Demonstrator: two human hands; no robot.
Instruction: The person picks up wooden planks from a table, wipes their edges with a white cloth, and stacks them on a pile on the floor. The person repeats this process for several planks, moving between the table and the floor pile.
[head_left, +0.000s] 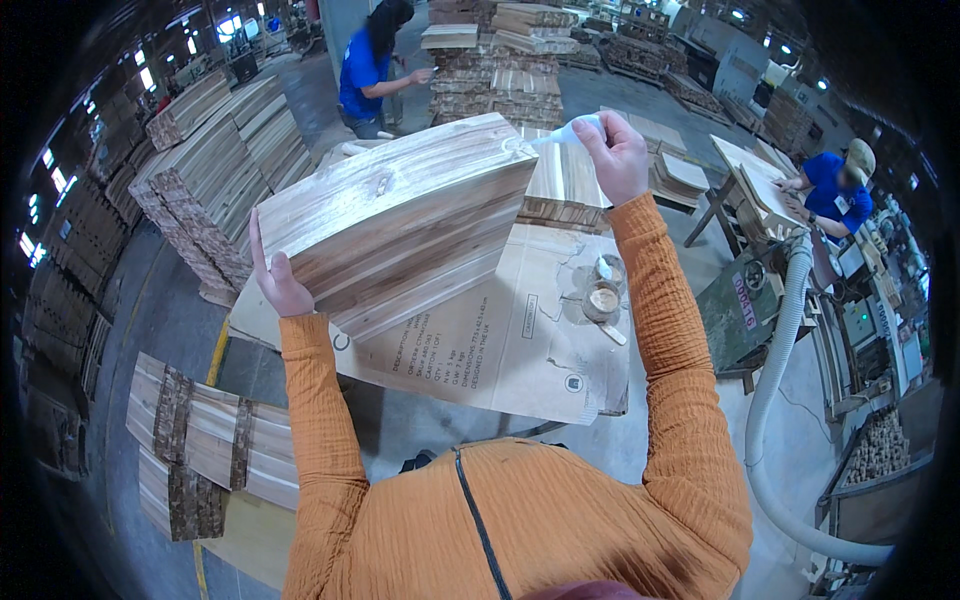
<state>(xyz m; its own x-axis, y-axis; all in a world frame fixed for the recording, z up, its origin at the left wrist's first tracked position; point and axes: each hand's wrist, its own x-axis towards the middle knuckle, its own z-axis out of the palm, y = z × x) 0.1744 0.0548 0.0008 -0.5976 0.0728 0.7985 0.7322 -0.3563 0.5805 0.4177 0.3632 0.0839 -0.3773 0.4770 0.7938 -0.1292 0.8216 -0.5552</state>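
Observation:
My left hand [283, 287] grips the left end of a wooden piece [400, 215] made of glued strips, with its thumb on the near side. The piece is tilted above a cardboard-covered worktable [450, 350], and a knot shows on its upper face. At its far right corner, my right hand [617, 155] is closed round a small whitish squeeze bottle [578, 130]. The bottle's nozzle points left and meets or nearly meets the wood near a pale wet-looking spot. Under my right forearm, a small round tub [602, 302] of tan paste sits on the cardboard, beside a flat wooden stick [612, 333].
More boards [565, 185] lie behind the piece. Tall board stacks [225, 165] stand at the left, and others [210, 430] lie low at the near left. A grey hose [770, 400] curves along the right. Two people in blue work farther off [365, 75] and at the right [840, 190].

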